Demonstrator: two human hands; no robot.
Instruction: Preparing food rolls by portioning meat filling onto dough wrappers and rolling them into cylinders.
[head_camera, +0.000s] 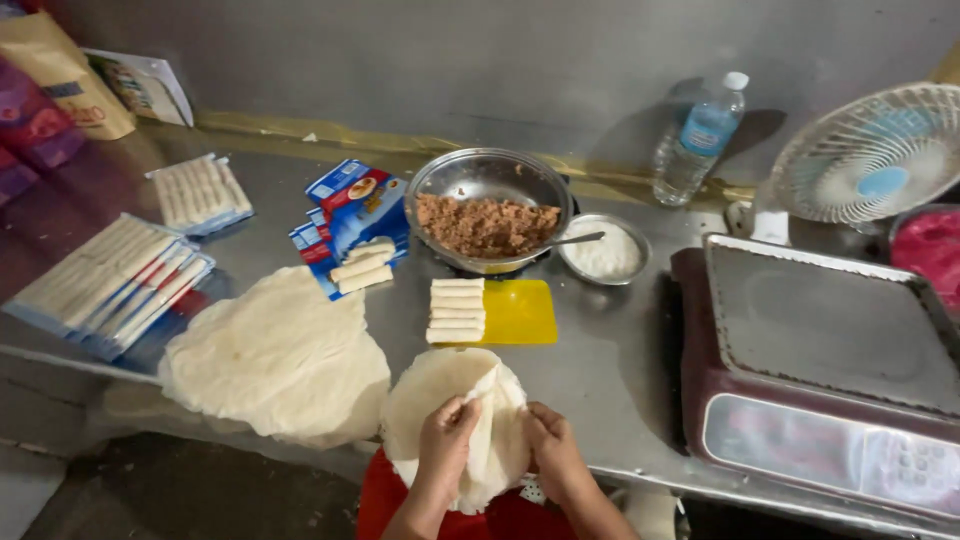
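Observation:
A round pale wrapper sheet (440, 385) lies at the near edge of the steel table, hanging a little over it. My left hand (443, 450) pinches the wrapper's folded-up flap near its middle. My right hand (553, 452) grips the wrapper's right edge. Just beyond, several finished white rolls (457, 310) lie side by side on a yellow board (522, 313). A steel bowl of brown minced filling (487, 225) with a spoon in it stands behind the board.
A stack of wrappers (280, 355) lies to the left. Flat packs of rolls (110, 285) and blue cartons (355, 205) sit further left. A small dish of white paste (603, 252), a water bottle (700, 140), a fan (875, 150) and a weighing scale (830, 360) are on the right.

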